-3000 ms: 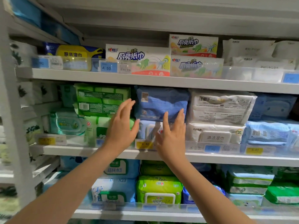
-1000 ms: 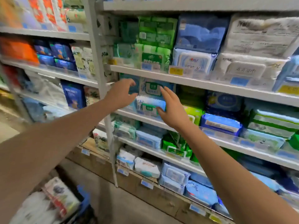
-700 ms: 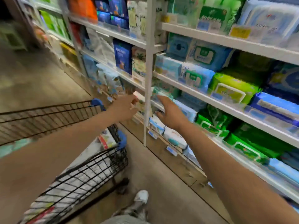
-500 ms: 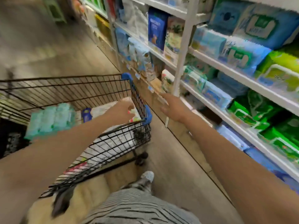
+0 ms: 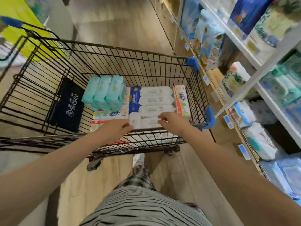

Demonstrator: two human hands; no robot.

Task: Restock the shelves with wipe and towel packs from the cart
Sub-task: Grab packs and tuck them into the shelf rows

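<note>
Store aisle, wood-look floor [image 5: 123, 22], stocked shelves [image 5: 237, 35] running along my right. Black wire cart [image 5: 130, 48] stands just in front of me, its right side close to the shelving.

Load sits mostly in the cart's right half. White wipe packs [image 5: 156, 100] lie flat in a row running to the near edge. Blue pack [image 5: 134, 98] stands on edge against their left ends. Teal packs [image 5: 104, 93] stand upright nearer the middle. Printed towel packs [image 5: 181, 101] line the right wall. Dark bag [image 5: 66, 105] leans at the left wall.

Both arms reach over the near edge. Left hand [image 5: 115, 129] is at the left end of the nearest white pack [image 5: 146, 122], fingers bent toward it. Right hand [image 5: 172, 122] is at the right end, fingertips curled down onto the top face. Hands apart, the pack between them. View is smeared: I cannot tell whether either hand has closed on the film or only touches it.

Handling, my guess: soft film pouch, light enough for two hands, damp contents likely to sag if taken by one end. Film probably slick. Best hold is at both short ends, thumbs under, fingers over. Lift straight up to clear the near rim wire, then carry across to the shelves.
</note>
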